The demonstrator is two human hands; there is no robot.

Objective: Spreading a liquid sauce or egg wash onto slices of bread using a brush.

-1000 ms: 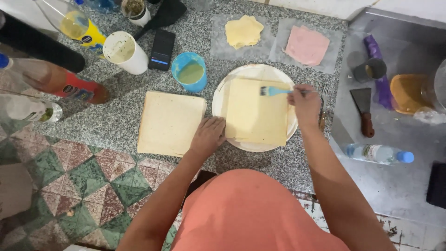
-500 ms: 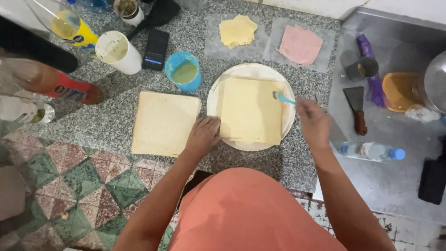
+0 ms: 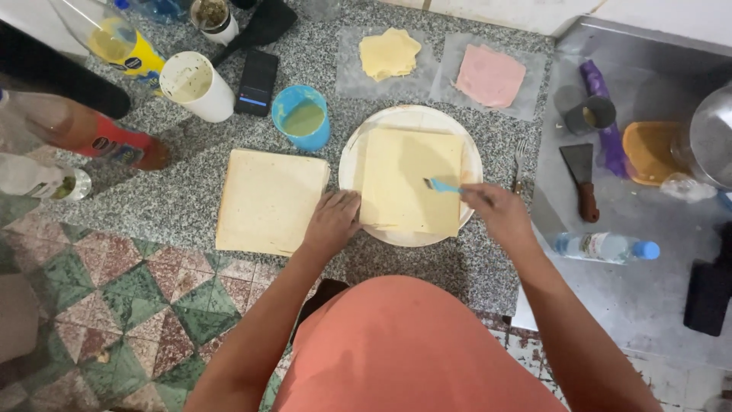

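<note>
A white round plate [image 3: 357,156] on the granite counter bears a square stack of thin crustless bread slices [image 3: 404,172]. My right hand [image 3: 499,214] grips a small blue brush [image 3: 442,185] whose tip rests on the top slice near its right edge. My left hand [image 3: 333,221] presses on the plate's lower left rim and the corner of the slices. A second stack of bread slices [image 3: 267,200] lies left of the plate. A blue cup of pale green sauce [image 3: 303,117] stands above it.
Cheese slices [image 3: 389,53] and pink ham slices [image 3: 490,75] lie on clear sheets at the back. A white cup [image 3: 194,85], a dark phone [image 3: 255,82], sauce bottles [image 3: 91,133] stand at left. A scraper [image 3: 582,179], water bottle [image 3: 602,246], orange bowl [image 3: 648,152] sit on the steel surface right.
My right hand has drawn the brush down and left across the top slice, from the upper right corner toward the lower right middle. The left hand stays at the plate's edge.
</note>
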